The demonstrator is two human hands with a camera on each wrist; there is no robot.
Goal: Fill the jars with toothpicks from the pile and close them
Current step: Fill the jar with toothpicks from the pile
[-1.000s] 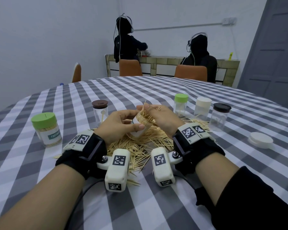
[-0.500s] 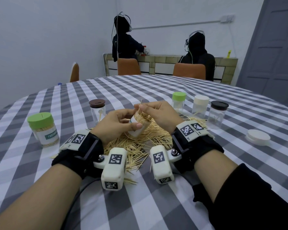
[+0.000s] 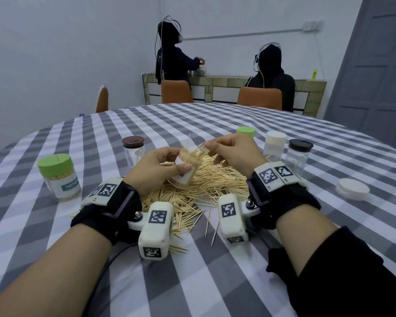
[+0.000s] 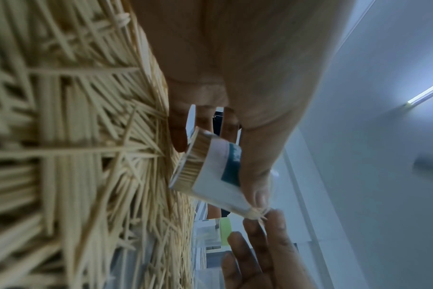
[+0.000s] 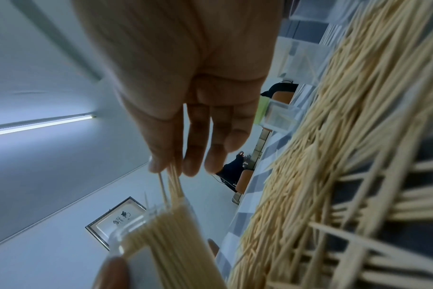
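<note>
The left hand (image 3: pixel 157 170) curls round the nearly full jar (image 3: pixel 185 171), tilted above the pile (image 3: pixel 206 186). The right hand (image 3: pixel 236 152) pinches a few toothpicks (image 5: pixel 173 181) at its mouth. To seat them, I'd keep the jar tilted and slide them in parallel to those already packed.

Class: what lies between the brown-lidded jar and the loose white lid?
In the head view, the toothpick pile, with both hands working an open jar above it.
</note>
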